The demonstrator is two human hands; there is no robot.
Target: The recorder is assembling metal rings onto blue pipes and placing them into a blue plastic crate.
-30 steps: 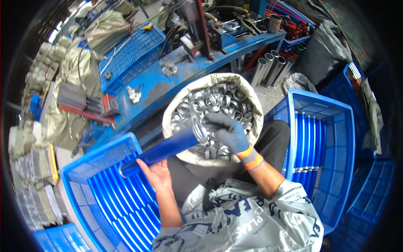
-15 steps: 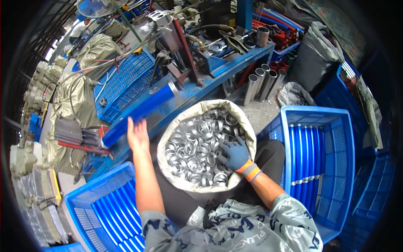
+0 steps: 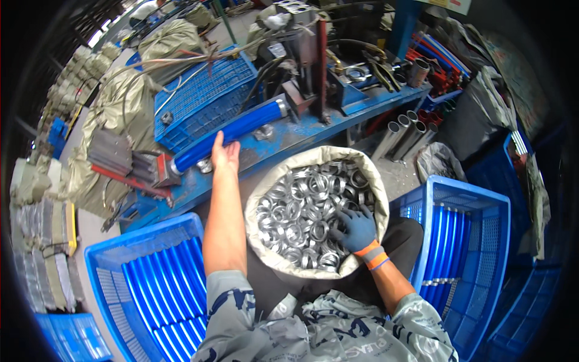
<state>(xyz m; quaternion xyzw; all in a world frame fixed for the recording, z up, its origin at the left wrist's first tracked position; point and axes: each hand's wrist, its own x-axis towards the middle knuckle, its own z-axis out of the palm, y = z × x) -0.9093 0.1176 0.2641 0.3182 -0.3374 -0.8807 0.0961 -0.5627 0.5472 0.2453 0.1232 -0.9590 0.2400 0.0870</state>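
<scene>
Beyond the sack (image 3: 375, 181) and to its left, my left hand (image 3: 225, 158) grips the blue tube (image 3: 253, 120), its long axis slanting away rightward; my gloved right hand (image 3: 357, 230) sits among the sack's rings (image 3: 301, 210), grasp unclear.

Beneath your gloved right fingers (image 3: 346, 217), the upper metal rings (image 3: 292, 210) conceal those deeper in the sack (image 3: 322, 155); whether you grip one cannot be told. Just above your left fingers (image 3: 233, 148), the blue tube (image 3: 244, 127) hides a strip of the worktop (image 3: 288, 137). Below and left of these fingers, the left crate (image 3: 108, 289) leaves the lower edge, partly covered by your shirt (image 3: 362, 329), likewise cut off. Well above your right fingers, a pale sign (image 3: 453, 5) meets the upper edge, incomplete.
</scene>
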